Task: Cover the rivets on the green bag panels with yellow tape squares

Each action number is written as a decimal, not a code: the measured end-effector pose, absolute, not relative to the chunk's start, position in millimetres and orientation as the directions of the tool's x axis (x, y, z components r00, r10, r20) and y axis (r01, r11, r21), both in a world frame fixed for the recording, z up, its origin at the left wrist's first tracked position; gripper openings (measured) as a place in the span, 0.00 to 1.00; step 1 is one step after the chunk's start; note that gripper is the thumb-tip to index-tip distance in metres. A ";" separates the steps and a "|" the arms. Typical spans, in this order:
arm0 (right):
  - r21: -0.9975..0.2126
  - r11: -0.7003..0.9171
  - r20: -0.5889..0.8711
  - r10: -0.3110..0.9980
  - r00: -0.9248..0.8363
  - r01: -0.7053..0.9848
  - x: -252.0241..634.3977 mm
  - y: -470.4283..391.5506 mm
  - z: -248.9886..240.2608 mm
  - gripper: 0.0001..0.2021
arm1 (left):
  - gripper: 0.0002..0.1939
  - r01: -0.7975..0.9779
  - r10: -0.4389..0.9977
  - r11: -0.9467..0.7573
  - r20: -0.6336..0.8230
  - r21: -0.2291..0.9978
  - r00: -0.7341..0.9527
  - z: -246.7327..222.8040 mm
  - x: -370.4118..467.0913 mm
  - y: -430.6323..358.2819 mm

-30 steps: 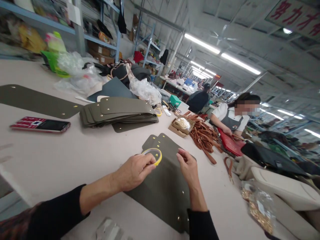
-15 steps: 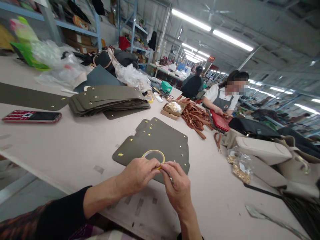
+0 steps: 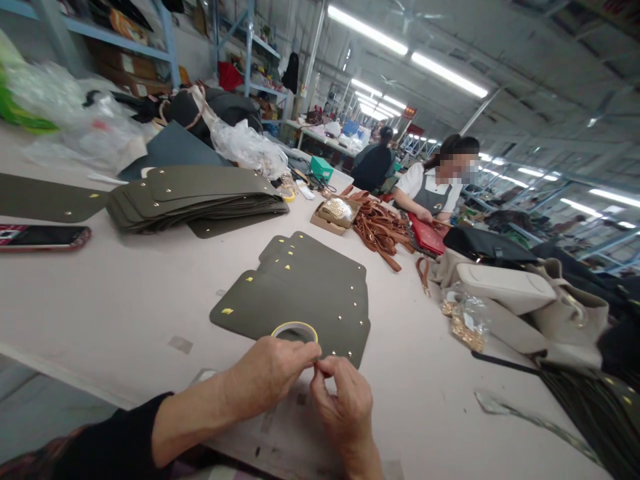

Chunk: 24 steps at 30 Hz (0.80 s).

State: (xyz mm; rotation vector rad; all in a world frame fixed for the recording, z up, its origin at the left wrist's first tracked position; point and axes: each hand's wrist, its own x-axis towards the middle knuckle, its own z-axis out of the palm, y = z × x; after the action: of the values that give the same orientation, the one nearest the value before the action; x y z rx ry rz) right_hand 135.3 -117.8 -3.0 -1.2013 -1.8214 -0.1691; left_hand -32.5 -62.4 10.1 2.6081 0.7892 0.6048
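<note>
My left hand [image 3: 263, 370] is closed on a roll of yellow tape [image 3: 296, 326], whose ring stands up above my fingers. My right hand [image 3: 345, 400] is in a pinch beside the left fingertips; what lies between its thumb and finger is too small to make out. Behind the tape, an olive-green bag panel [image 3: 310, 283] lies flat on the table. Several small yellow tape pieces [image 3: 227, 311] stick to its left side, and small metal studs dot its right edge. The near edge of the panel is partly covered by the roll and my hands.
A stack of olive panels [image 3: 195, 193] lies at the back left, near a red phone [image 3: 47, 237]. Brown straps [image 3: 380, 223] and a small box [image 3: 335, 215] are at the back. To the right are cream bags [image 3: 505, 287] and bagged gold hardware [image 3: 467, 327]. A co-worker [image 3: 433, 187] stands across the table.
Both hands and the tape roll have come nearer to me, toward the panel's near edge. The right fingers have dropped slightly below the roll. The whole view has shifted a little.
</note>
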 end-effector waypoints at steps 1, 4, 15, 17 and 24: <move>-0.383 0.494 0.730 0.680 -0.072 0.780 135.4 -118.3 -2.8 0.07 | 0.07 0.444 0.585 -0.788 0.294 0.427 0.756 10.2 -30.9 -60.9; -0.629 0.338 0.561 0.820 0.108 0.699 136.1 -118.6 -0.2 0.06 | 0.06 0.452 0.563 -0.818 0.340 0.355 0.753 11.7 -22.9 -57.3; -0.934 -0.358 -0.335 0.881 0.335 0.009 192.3 -106.5 -12.3 0.16 | 0.04 0.493 0.543 -0.839 0.424 0.230 0.725 -4.6 -0.4 -52.7; -0.922 -0.380 -0.338 0.885 0.320 0.078 195.0 -105.9 -11.2 0.18 | 0.04 0.520 0.559 -0.829 0.332 0.205 0.760 -11.6 -0.3 -50.4; -0.846 -0.373 -0.281 0.919 0.275 0.381 181.3 -99.1 -7.8 0.16 | 0.03 0.503 0.550 -0.832 0.228 0.232 0.804 -13.9 0.8 -48.8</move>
State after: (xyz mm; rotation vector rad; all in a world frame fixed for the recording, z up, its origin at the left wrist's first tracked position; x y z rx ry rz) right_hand 181.3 -99.1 -7.8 -1.8911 -1.1703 1.0475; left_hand 0.8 -48.8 -13.9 2.8297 0.8319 0.4307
